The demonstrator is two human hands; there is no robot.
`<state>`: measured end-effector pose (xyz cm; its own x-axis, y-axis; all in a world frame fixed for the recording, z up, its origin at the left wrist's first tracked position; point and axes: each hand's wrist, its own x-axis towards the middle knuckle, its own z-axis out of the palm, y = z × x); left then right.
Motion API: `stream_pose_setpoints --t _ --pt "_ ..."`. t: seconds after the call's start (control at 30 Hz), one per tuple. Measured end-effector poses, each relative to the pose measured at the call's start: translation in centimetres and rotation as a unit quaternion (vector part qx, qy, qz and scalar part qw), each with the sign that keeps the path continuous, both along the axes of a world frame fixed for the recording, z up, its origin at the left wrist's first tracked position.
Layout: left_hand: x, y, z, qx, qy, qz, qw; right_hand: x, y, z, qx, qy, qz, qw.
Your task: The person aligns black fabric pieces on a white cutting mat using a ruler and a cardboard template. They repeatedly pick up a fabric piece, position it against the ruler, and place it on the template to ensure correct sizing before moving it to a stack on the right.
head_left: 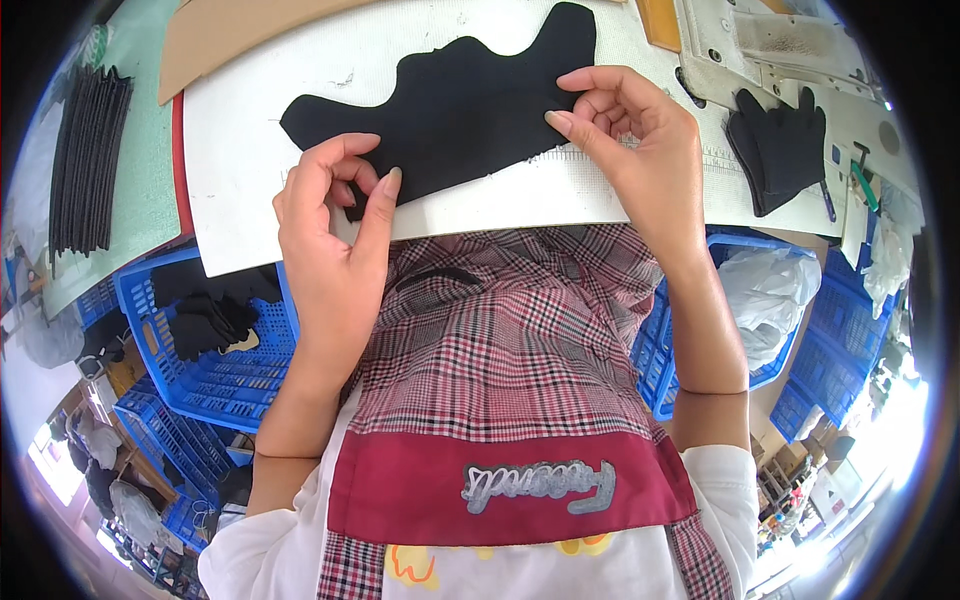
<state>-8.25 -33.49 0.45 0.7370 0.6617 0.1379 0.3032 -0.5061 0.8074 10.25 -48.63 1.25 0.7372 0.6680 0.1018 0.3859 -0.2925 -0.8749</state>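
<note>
A flat black fabric piece [460,110] with a wavy far edge and a straighter near edge lies on the white worktable [240,190]. My left hand [335,200] is over its near left corner, thumb and forefinger spread apart, the other fingers curled by the cloth edge. At the right end, my right hand [640,130] has its thumb and forefinger tips on or just over the fabric, with a gap between them. Neither hand shows a clear grip. Curled fingers partly hide the left corner of the cloth.
Black glove-shaped pieces [775,150] lie at the right, beside a green-handled tool [864,186]. White machine parts [790,40] stand at the far right. A pile of black pieces [90,160] rests at the left. Blue baskets [215,390] sit below the table edge; one holds plastic bags [765,295].
</note>
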Motion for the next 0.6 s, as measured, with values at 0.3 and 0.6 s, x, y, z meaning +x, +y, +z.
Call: stream_pose_setpoints --t 0.3,0.6 --pt "0.27 -0.29 0.08 0.008 0.005 0.005 1.0 0.33 0.11 -0.15 0.013 0.015 0.001 1.0" --pt "0.27 -0.23 0.1 0.017 0.009 0.003 1.0 0.24 0.06 -0.2 0.012 0.008 0.001 1.0"
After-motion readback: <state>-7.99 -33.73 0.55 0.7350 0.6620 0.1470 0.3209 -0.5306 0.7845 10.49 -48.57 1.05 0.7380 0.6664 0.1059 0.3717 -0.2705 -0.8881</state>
